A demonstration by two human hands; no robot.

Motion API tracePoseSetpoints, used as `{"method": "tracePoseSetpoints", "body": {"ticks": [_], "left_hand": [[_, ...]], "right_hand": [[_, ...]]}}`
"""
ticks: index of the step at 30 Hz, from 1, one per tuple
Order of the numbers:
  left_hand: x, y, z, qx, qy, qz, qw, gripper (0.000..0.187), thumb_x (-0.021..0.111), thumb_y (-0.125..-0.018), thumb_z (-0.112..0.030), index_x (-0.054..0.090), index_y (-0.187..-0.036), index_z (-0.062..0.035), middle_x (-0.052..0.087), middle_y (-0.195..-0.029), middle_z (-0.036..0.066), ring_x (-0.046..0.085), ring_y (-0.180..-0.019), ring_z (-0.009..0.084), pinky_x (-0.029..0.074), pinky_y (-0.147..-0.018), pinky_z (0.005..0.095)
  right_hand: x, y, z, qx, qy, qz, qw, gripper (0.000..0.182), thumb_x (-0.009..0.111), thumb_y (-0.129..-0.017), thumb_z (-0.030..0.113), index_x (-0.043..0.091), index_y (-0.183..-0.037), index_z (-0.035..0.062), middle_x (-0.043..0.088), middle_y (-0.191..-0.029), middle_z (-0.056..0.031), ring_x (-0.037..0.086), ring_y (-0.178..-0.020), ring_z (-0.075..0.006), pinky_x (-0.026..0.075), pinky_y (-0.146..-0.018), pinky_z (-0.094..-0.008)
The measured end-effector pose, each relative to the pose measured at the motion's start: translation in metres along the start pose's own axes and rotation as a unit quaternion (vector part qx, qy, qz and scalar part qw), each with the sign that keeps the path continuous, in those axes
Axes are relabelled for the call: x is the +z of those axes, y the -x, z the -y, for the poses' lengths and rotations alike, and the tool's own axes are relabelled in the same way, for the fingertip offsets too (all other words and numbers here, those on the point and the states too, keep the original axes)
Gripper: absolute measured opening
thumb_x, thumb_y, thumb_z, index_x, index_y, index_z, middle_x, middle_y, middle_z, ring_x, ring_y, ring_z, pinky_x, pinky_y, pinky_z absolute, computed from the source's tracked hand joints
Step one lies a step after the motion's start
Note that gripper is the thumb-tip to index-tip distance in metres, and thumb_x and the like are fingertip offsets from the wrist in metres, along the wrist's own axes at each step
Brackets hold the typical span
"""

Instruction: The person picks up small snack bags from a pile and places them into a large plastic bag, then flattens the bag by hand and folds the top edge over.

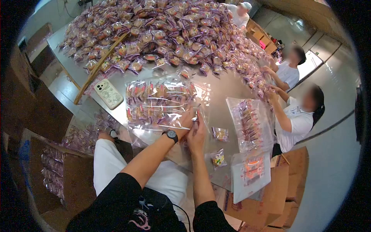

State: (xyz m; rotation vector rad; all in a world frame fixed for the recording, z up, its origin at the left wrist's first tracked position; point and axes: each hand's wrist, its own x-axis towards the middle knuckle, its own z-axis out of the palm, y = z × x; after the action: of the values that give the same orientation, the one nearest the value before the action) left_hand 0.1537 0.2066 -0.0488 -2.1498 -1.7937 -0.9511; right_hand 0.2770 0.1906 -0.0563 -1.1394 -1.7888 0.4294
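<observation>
One metal table [216, 91]: broad work surface under everything.
Heap [166, 31]: wrapped snacks across the far side, a wooden strip [94, 73] along its left, apparently as a barrier.
Co-workers: three people [295, 120] [286, 73] [239, 15] around the heap's right side.
Clear bag [154, 101]: flat before the wearer, probably so its two snack rows stay aligned.
Second bag [249, 123]: packed, to the right, above flat printed bags [255, 172].
Hands: left hand [185, 120] and right hand [197, 133] together at the clear bag's right end, likely to control slippery film; glare hides whether the fingers grip it.
Phone [108, 94]: beside the clear bag.
Loose packets: two [220, 134] [219, 159], right of the hands, within easy reach.
</observation>
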Motion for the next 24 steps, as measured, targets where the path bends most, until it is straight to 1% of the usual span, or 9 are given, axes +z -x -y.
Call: {"method": "tracePoseSetpoints", "body": {"ticks": [4, 6, 9, 11, 15, 17, 20, 21, 24], "left_hand": [[-0.011, -0.007, 0.003, 0.028, 0.138, 0.145, 0.979, 0.051, 0.056, -0.092, -0.019, 0.053, -0.141, -0.0084, 0.047, -0.155, 0.02, 0.031, -0.149, 0.0514, 0.024, -0.117, 0.0707], [0.014, 0.0, 0.009, 0.037, 0.122, 0.107, 0.986, 0.053, 0.056, -0.094, -0.025, 0.053, -0.145, -0.0132, 0.042, -0.159, 0.019, 0.031, -0.15, 0.0491, 0.022, -0.116, 0.0722], [0.006, -0.002, 0.006, 0.027, 0.093, 0.103, 0.99, 0.051, 0.052, -0.097, -0.031, 0.053, -0.146, -0.0138, 0.039, -0.162, 0.016, 0.033, -0.151, 0.0398, 0.02, -0.116, 0.0745], [0.036, 0.002, 0.01, 0.045, 0.062, 0.054, 0.996, 0.052, 0.053, -0.098, -0.034, 0.053, -0.146, -0.0148, 0.044, -0.159, 0.015, 0.033, -0.152, 0.0353, 0.019, -0.116, 0.0746], [0.004, -0.001, -0.009, 0.025, 0.022, 0.09, 0.995, 0.054, 0.057, -0.095, -0.04, 0.055, -0.143, -0.0154, 0.051, -0.152, 0.014, 0.035, -0.15, 0.0343, 0.019, -0.115, 0.075], [-0.013, -0.008, -0.018, 0.003, -0.027, 0.129, 0.991, 0.06, 0.063, -0.091, -0.04, 0.053, -0.145, -0.0165, 0.05, -0.154, 0.011, 0.037, -0.149, 0.0318, 0.022, -0.114, 0.0728], [-0.004, 0.005, -0.01, 0.023, 0.009, 0.097, 0.995, 0.061, 0.07, -0.087, -0.038, 0.055, -0.143, -0.0177, 0.053, -0.152, 0.01, 0.042, -0.144, 0.0318, 0.023, -0.114, 0.073], [-0.006, 0.009, -0.011, 0.031, -0.007, 0.074, 0.997, 0.06, 0.069, -0.088, -0.036, 0.056, -0.143, -0.0179, 0.054, -0.15, 0.01, 0.043, -0.143, 0.0322, 0.023, -0.114, 0.0732], [-0.01, 0.018, -0.014, 0.04, -0.016, 0.001, 0.999, 0.054, 0.07, -0.087, -0.031, 0.06, -0.137, -0.0149, 0.06, -0.138, 0.01, 0.051, -0.134, 0.0322, 0.025, -0.114, 0.0726]], "right_hand": [[-0.006, 0.016, -0.024, -0.003, -0.006, 0.048, 0.999, 0.058, 0.054, -0.09, -0.006, 0.048, -0.147, -0.0013, 0.055, -0.145, -0.0246, 0.057, -0.129, -0.0372, 0.045, -0.109, -0.0417], [-0.014, 0.022, -0.033, 0.038, 0.026, 0.112, 0.993, 0.059, 0.055, -0.089, -0.006, 0.048, -0.148, -0.0009, 0.055, -0.145, -0.0252, 0.057, -0.13, -0.0382, 0.045, -0.109, -0.0417], [-0.034, 0.035, -0.051, 0.021, 0.135, 0.065, 0.989, 0.063, 0.065, -0.087, 0.001, 0.048, -0.148, 0.003, 0.055, -0.143, -0.0252, 0.055, -0.128, -0.0417, 0.047, -0.105, -0.0449], [-0.042, 0.008, -0.007, -0.151, 0.21, -0.157, 0.953, 0.061, 0.073, -0.085, 0.01, 0.056, -0.143, 0.0056, 0.065, -0.128, -0.0205, 0.063, -0.109, -0.0409, 0.051, -0.091, -0.0468], [-0.049, -0.008, -0.011, -0.05, 0.272, -0.097, 0.956, 0.041, 0.074, -0.089, 0.016, 0.068, -0.127, 0.0007, 0.074, -0.099, -0.0148, 0.068, -0.081, -0.0341, 0.054, -0.076, -0.0451], [-0.048, -0.005, -0.011, 0.069, 0.196, 0.062, 0.976, 0.034, 0.073, -0.092, 0.018, 0.071, -0.119, -0.0019, 0.075, -0.088, -0.0132, 0.069, -0.072, -0.0282, 0.055, -0.07, -0.0414], [-0.041, 0.012, -0.007, 0.08, 0.019, -0.026, 0.996, 0.029, 0.069, -0.098, 0.018, 0.072, -0.116, -0.0045, 0.075, -0.087, -0.0134, 0.069, -0.073, -0.0189, 0.054, -0.068, -0.0346], [-0.042, 0.018, -0.01, 0.088, 0.029, -0.012, 0.996, 0.025, 0.068, -0.1, 0.015, 0.072, -0.117, -0.0035, 0.075, -0.087, -0.0094, 0.067, -0.074, -0.0103, 0.053, -0.066, -0.0275], [-0.046, 0.037, -0.011, 0.147, -0.033, -0.019, 0.988, 0.022, 0.068, -0.099, 0.012, 0.073, -0.115, -0.0023, 0.074, -0.086, -0.0059, 0.065, -0.073, -0.0071, 0.053, -0.067, -0.0247]]}}
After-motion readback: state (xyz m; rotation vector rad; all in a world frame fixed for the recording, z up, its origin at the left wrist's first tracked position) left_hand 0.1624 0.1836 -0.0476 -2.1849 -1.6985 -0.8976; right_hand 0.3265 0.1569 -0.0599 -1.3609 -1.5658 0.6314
